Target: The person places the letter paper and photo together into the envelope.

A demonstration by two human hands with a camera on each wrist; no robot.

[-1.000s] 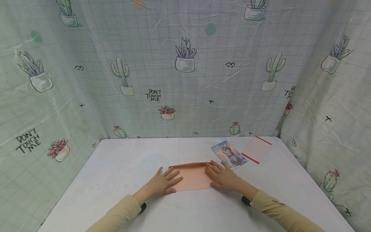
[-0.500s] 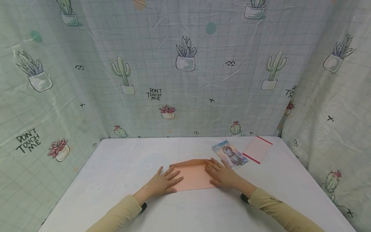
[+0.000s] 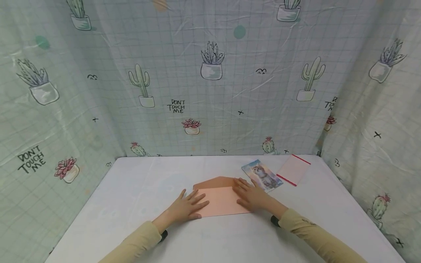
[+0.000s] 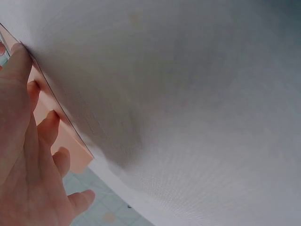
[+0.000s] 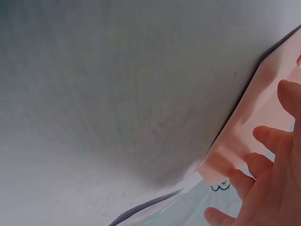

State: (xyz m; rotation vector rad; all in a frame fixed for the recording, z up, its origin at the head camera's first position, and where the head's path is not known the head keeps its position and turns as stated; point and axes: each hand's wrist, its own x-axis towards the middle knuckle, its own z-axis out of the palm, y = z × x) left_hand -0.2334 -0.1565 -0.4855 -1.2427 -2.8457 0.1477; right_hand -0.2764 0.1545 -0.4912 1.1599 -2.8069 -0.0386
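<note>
A peach-pink envelope lies flat on the white table, its flap opened toward the far side. My left hand rests flat on the envelope's left end with straight fingers. My right hand lies flat on its right end, fingers spread. The left wrist view has the left hand's fingers over the envelope's edge. In the right wrist view the right hand's fingers reach over the envelope.
A cat picture card lies just right of my right hand, and a clear sleeve with red edges sits beyond it near the back right corner. Cactus-print curtains wall in the table on three sides.
The envelope's flap has swung open toward the far side, showing as a darker triangle. My right hand has slid slightly right and back along the envelope; the left hand has stayed put.
</note>
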